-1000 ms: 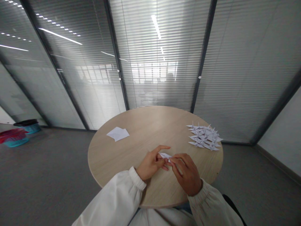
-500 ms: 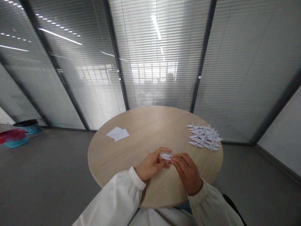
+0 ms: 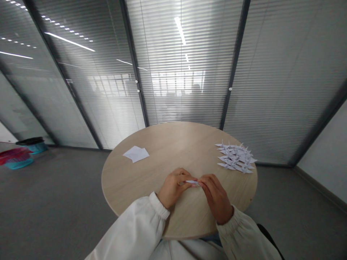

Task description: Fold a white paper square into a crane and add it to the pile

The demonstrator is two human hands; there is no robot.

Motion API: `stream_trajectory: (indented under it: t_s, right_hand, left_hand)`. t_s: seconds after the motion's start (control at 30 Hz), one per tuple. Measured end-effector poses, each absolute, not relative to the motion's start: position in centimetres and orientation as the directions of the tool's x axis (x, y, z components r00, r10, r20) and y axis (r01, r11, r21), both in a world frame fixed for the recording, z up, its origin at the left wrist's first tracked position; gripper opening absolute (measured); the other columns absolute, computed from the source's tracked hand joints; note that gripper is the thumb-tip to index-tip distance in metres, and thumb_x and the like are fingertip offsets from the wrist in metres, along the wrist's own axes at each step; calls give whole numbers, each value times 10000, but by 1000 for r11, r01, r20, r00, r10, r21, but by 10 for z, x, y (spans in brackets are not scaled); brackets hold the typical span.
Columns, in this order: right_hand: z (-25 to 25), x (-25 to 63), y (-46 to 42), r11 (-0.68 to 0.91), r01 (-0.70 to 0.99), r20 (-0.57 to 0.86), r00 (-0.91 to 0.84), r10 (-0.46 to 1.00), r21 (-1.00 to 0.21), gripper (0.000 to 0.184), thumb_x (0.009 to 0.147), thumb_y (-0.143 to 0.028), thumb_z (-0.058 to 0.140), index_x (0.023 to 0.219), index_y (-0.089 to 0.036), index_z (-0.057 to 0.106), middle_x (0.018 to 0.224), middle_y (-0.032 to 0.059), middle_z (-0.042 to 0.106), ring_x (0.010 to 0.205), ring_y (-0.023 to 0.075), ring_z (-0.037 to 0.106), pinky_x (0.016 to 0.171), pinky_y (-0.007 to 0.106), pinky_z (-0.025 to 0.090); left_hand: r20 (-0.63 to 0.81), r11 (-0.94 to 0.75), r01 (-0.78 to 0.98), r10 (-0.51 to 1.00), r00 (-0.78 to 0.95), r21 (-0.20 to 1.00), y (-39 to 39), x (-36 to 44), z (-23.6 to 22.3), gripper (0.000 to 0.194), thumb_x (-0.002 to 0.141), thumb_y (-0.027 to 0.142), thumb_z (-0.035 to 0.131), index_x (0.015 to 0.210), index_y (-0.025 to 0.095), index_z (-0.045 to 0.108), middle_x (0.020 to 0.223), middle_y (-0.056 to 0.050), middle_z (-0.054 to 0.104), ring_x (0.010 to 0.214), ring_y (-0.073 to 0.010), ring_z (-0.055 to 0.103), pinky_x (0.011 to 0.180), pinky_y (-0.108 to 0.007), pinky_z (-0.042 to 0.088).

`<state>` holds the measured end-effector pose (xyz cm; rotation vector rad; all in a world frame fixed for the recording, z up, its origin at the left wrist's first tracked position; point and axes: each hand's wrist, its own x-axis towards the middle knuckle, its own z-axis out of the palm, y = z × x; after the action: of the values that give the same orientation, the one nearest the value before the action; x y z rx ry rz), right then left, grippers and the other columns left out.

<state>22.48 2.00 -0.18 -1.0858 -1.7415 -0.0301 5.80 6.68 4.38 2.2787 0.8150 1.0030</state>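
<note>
A small folded piece of white paper (image 3: 192,181) is held between my two hands, above the near part of the round wooden table (image 3: 173,144). My left hand (image 3: 175,186) pinches its left side between thumb and fingers. The fingertips of my right hand (image 3: 215,195) are closed on its right end. Much of the paper is covered by my fingers, so its exact shape is hard to make out.
At the table's right edge lies a cluster of several folded white paper cranes (image 3: 235,157). Flat white paper sheets (image 3: 136,154) rest on the left side. Two blue bins, one with a red liner (image 3: 17,157) and one with a black liner (image 3: 34,145), stand on the floor.
My left fingers have closed down onto the folded paper, which now shows as a thinner sliver. My right hand has stayed at its right end.
</note>
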Motion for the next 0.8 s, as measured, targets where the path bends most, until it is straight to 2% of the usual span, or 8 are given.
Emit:
stream_trajectory:
  t_s: [0.23,0.47,0.8]
  right_hand:
    - [1,224,19,594,630,743,-40,668,-500,168,944,-234,390,869,-203,537,837,50,558,817,177,548,747,323,472]
    - [-1,225,20,601,618,744,-38,667,-508,194,950,-259,370,880,-208,544,841,52,569,818,178,557,746,320,473]
    - [3,225,21,587,619,747,0,665,-522,200,945,-275,383,834,-212,536,784,32,566,752,163,558,689,281,470]
  left_hand:
    - [447,-644,274,721,530,714,68,57,41,163,786,336,643,887,250,738,808,-40,667,768,-148,605,703,-231,454]
    - [403,-591,282,760,510,756,66,58,44,195,765,376,659,834,217,749,773,-50,667,727,-150,602,663,-228,454]
    - [414,-622,268,726,550,735,62,58,50,317,881,374,500,809,164,726,799,-66,650,768,-154,587,708,-239,445]
